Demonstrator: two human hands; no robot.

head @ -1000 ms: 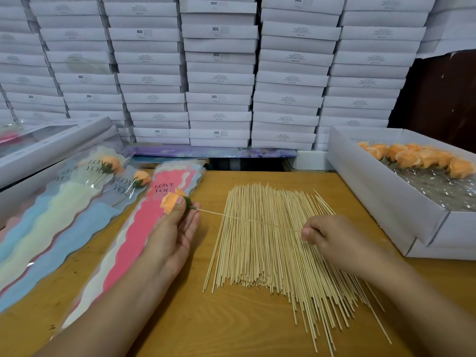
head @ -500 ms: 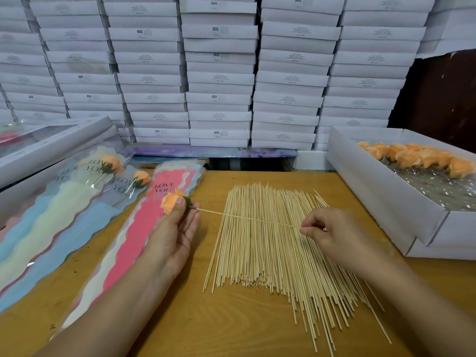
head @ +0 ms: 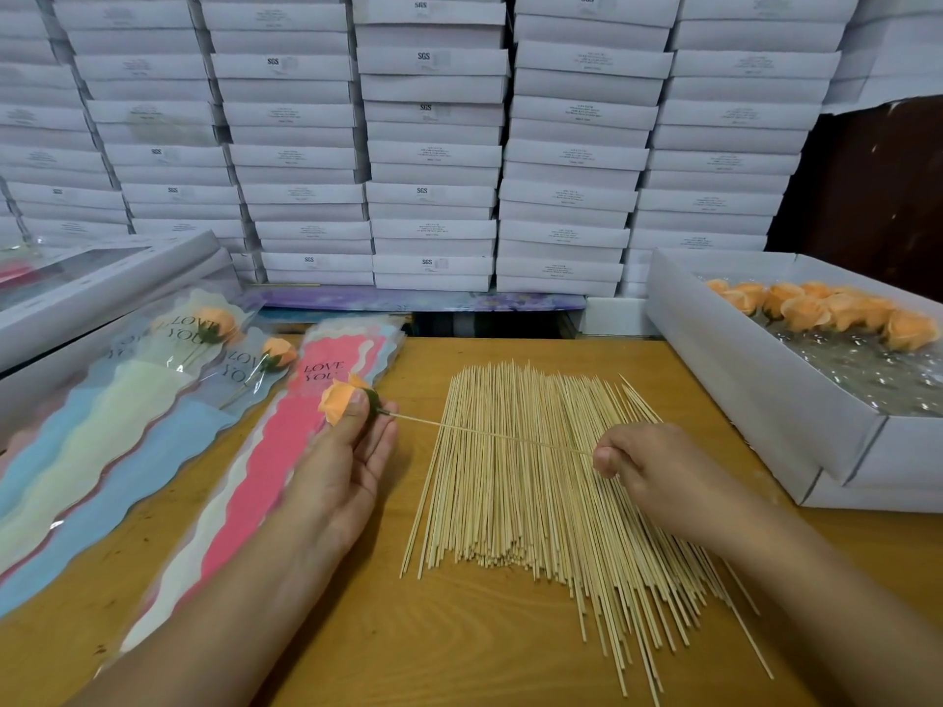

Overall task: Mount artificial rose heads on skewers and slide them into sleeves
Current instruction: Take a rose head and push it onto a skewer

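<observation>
I am viewing the wooden tabletop (head: 459,650) nearest, with the skewer pile (head: 536,492) lying fanned across it. My right hand (head: 648,472) is pinching the near end of one skewer (head: 490,435) above the pile. My left hand (head: 347,461) is gripping the orange rose head (head: 341,398) between thumb and fingers, the skewer entering its green base. The pink sleeve (head: 286,451) is lying just left of that hand. Farther right, the open white box (head: 755,380) is holding more rose heads (head: 826,311). White cartons (head: 433,145) are standing stacked behind
</observation>
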